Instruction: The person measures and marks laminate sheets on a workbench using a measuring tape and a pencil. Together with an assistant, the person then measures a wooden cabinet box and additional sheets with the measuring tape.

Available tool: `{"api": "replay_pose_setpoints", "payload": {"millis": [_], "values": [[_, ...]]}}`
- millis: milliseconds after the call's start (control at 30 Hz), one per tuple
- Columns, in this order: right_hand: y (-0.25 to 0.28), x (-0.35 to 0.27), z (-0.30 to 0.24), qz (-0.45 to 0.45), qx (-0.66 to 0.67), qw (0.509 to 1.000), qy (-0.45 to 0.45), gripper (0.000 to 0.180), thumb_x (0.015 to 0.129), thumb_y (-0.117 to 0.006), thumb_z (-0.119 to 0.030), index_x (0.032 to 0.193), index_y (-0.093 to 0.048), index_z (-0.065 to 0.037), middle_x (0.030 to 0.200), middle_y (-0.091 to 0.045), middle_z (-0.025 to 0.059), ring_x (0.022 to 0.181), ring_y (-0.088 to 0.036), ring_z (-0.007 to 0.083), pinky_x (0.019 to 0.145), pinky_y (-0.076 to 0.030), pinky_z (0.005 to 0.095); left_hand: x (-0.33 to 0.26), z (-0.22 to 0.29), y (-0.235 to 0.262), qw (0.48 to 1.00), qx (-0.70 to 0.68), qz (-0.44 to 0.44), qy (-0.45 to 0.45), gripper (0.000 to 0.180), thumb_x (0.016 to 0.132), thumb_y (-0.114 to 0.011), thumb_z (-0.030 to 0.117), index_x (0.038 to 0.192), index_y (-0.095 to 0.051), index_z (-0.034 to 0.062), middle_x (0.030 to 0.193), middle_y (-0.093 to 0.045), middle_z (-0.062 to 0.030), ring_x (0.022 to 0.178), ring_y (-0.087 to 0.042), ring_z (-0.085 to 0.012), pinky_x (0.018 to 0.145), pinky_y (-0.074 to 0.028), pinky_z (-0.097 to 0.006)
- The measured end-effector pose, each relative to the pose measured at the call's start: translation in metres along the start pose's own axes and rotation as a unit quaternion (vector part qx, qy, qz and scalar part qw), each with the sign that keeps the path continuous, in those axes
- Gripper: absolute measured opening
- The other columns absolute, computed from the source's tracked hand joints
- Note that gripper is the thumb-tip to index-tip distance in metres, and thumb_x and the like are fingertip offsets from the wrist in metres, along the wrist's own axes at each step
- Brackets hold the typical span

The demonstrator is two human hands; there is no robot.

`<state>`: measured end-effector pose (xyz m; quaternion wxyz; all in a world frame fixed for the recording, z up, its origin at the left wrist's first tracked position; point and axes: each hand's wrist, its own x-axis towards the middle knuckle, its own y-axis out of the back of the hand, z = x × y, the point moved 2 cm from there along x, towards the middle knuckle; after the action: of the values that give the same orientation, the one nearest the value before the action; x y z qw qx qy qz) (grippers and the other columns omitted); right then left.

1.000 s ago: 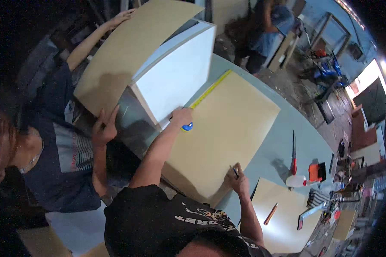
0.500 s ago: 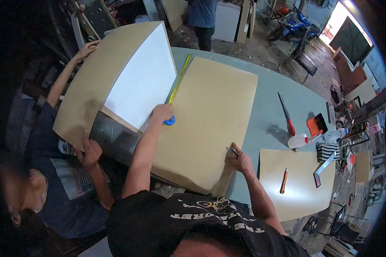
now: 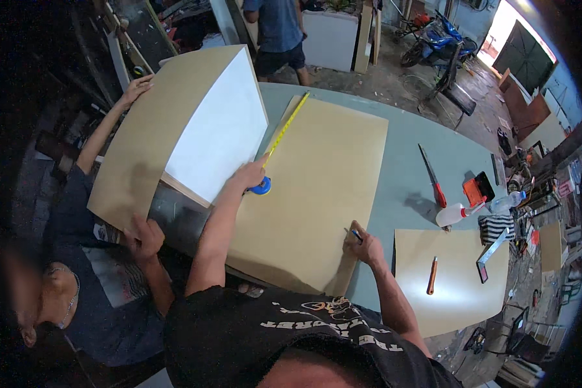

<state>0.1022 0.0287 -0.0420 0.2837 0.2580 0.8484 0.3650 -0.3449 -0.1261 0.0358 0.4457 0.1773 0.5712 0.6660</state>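
Note:
My left hand point(image 3: 250, 175) is closed round a tape measure with a blue case point(image 3: 261, 186). Its yellow blade point(image 3: 287, 131) runs away from me over a large tan board point(image 3: 317, 161), up to the far edge. Near the board's right edge my right hand point(image 3: 366, 248) grips a slim pen or pencil point(image 3: 355, 233), too small to tell which. Left of the tape stands a tan boxlike panel piece point(image 3: 150, 123) with a white inner face point(image 3: 216, 129). A co-worker's far hand point(image 3: 136, 88) rests on its back edge; their near hand point(image 3: 144, 238) is by its lower corner.
On the grey-green table point(image 3: 407, 174) to the right lie a red-handled saw point(image 3: 433, 176), an orange case point(image 3: 476, 189), a spray bottle point(image 3: 451, 215) and a clear bottle point(image 3: 507, 202). A smaller board point(image 3: 446, 304) bears an orange-handled tool point(image 3: 432, 277) and a try square point(image 3: 491, 255). Another person point(image 3: 280, 35) stands beyond.
The blade's far end has swung right, from beside the board's left edge onto the board. The co-worker's near hand has shifted down and right. The person beyond has moved left.

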Motion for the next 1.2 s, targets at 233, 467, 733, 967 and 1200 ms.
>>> {"api": "replay_pose_setpoints", "payload": {"millis": [233, 467, 733, 967, 1200], "values": [[0.017, -0.011, -0.024, 0.0, -0.028, 1.0, -0.003, 0.072, 0.083, -0.069, -0.04, 0.149, -0.042, -0.03, 0.104, -0.071, 0.0219, 0.094, -0.068, 0.041, 0.08, -0.055, 0.0495, 0.006, -0.025, -0.021, 1.0, -0.026, -0.002, -0.012, 0.064, 0.092, -0.044, 0.018, 0.155, -0.03, 0.0151, 0.111, -0.065, -0.0325, 0.101, -0.064, -0.0448, 0.091, -0.049, -0.053], [0.013, -0.008, -0.017, -0.011, -0.007, 1.0, -0.015, 0.074, 0.083, -0.068, -0.047, 0.15, -0.042, -0.03, 0.105, -0.07, 0.0236, 0.096, -0.068, 0.0418, 0.081, -0.055, 0.0493, 0.003, -0.017, -0.02, 1.0, -0.005, -0.027, 0.011, 0.063, 0.092, -0.046, 0.018, 0.153, -0.034, 0.0111, 0.113, -0.066, -0.0299, 0.103, -0.065, -0.0434, 0.093, -0.05, -0.053], [0.018, -0.01, -0.028, -0.009, -0.008, 1.0, 0.009, 0.076, 0.083, -0.072, -0.044, 0.15, -0.041, -0.028, 0.106, -0.07, 0.0246, 0.098, -0.067, 0.0432, 0.082, -0.054, 0.0498, 0.0, -0.028, -0.022, 0.999, 0.04, -0.005, 0.0, 0.064, 0.09, -0.048, 0.017, 0.152, -0.035, 0.0095, 0.109, -0.068, -0.0282, 0.101, -0.066, -0.042, 0.091, -0.051, -0.052], [0.014, -0.007, -0.016, -0.029, -0.025, 0.999, -0.027, 0.079, 0.08, -0.075, -0.043, 0.15, -0.041, -0.027, 0.106, -0.07, 0.024, 0.1, -0.067, 0.0422, 0.083, -0.054, 0.0499, -0.002, -0.018, -0.023, 0.998, 0.049, -0.024, 0.001, 0.067, 0.087, -0.05, 0.016, 0.152, -0.034, 0.0078, 0.112, -0.067, -0.028, 0.102, -0.066, -0.0409, 0.091, -0.051, -0.05], [0.012, -0.01, -0.016, -0.014, 0.036, 0.999, 0.01, 0.077, 0.081, -0.074, -0.04, 0.15, -0.042, -0.025, 0.111, -0.069, 0.0235, 0.104, -0.067, 0.0399, 0.086, -0.053, 0.0473, -0.005, -0.027, -0.028, 0.998, 0.062, 0.011, -0.008, 0.069, 0.084, -0.052, 0.014, 0.15, -0.037, 0.0058, 0.112, -0.068, -0.0269, 0.103, -0.066, -0.0405, 0.092, -0.051, -0.05]]}}
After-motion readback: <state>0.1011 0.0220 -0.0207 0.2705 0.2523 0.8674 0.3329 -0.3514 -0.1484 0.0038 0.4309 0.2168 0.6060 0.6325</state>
